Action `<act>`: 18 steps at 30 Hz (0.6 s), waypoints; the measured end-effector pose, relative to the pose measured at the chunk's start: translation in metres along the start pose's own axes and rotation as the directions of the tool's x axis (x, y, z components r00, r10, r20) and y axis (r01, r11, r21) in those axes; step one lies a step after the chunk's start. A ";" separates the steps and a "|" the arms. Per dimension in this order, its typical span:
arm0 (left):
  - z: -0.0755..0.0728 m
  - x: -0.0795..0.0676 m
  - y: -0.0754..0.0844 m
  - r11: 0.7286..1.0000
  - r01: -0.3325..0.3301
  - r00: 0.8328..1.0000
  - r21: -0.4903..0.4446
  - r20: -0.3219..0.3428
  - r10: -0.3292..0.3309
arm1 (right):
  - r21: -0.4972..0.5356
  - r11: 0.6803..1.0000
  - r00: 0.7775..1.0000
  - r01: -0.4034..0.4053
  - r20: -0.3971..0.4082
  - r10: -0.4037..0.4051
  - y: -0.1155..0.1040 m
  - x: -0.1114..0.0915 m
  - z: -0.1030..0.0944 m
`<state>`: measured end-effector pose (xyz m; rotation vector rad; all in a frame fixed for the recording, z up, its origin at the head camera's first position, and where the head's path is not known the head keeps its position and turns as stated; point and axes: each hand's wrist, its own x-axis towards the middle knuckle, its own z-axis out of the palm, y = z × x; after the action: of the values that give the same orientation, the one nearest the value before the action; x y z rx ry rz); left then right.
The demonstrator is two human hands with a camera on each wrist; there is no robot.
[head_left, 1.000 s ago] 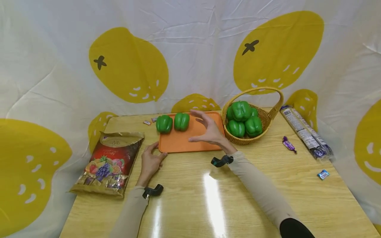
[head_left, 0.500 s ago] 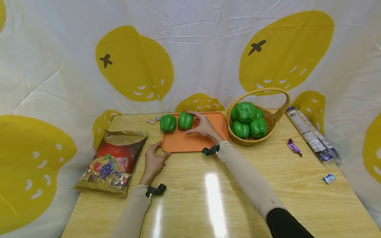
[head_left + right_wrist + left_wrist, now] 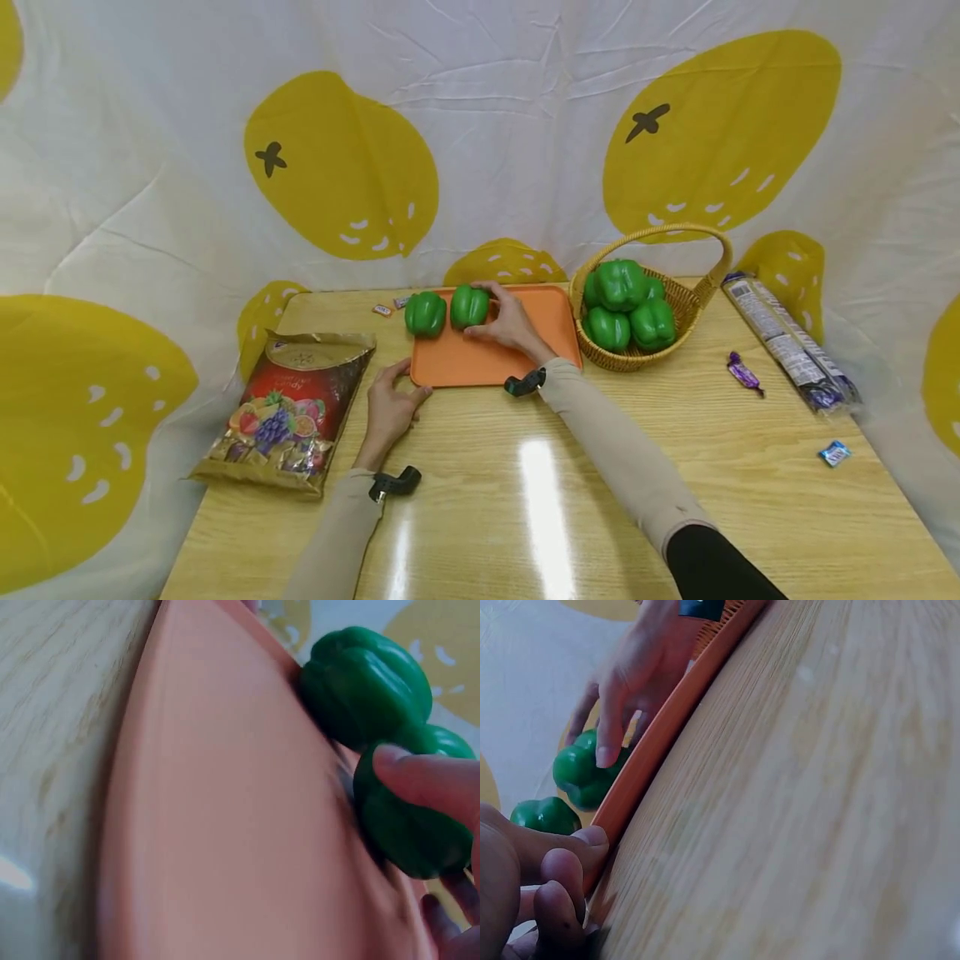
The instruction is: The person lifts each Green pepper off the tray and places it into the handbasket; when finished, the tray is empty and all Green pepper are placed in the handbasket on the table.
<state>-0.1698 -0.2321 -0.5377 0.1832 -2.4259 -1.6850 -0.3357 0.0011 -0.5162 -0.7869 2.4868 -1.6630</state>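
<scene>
An orange tray (image 3: 480, 362) lies toward the back of the table. My left hand (image 3: 392, 408) holds its near left corner, the thumb (image 3: 592, 838) on the rim and the other fingers curled beside it. My right hand (image 3: 512, 323) grips a green bell pepper (image 3: 469, 307) at the tray's back left part, the thumb (image 3: 420, 776) pressed on its side and the other fingers behind. Another green bell pepper (image 3: 425, 314) sits just left of it, over the tray's left edge. The tray's far rim is partly hidden by the peppers.
Right of the tray stands a wicker basket (image 3: 628, 362) holding several green bell peppers. A large candy bag (image 3: 288, 417) lies at left. A long plastic package (image 3: 787, 342) and loose candies (image 3: 744, 372) lie at right; small wrapped candies (image 3: 382, 310) lie behind. A patterned cloth hangs behind.
My right hand has moved left from above the tray and closed its fingers on the second pepper. The left hand stays at the tray's corner. The head view has shifted slightly.
</scene>
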 end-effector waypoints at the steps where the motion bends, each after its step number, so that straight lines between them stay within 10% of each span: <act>1: 0.001 0.000 0.000 1.000 0.001 1.000 0.007 -0.003 -0.001 | 0.007 1.000 1.000 0.007 -0.002 -0.007 -0.001 -0.001 -0.001; 13: 0.001 -0.001 0.001 0.999 -0.009 1.000 0.053 -0.006 0.010 | 0.160 0.960 0.962 0.228 0.116 -0.248 -0.103 -0.084 -0.089; 18: 0.001 0.000 0.003 0.997 0.004 1.000 0.074 0.021 -0.006 | 0.191 0.942 0.956 0.275 0.053 -0.289 -0.104 -0.120 -0.153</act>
<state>-0.1696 -0.2299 -0.5358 0.1833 -2.5071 -1.6080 -0.2391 0.1532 -0.3892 -1.2076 2.2121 -1.8684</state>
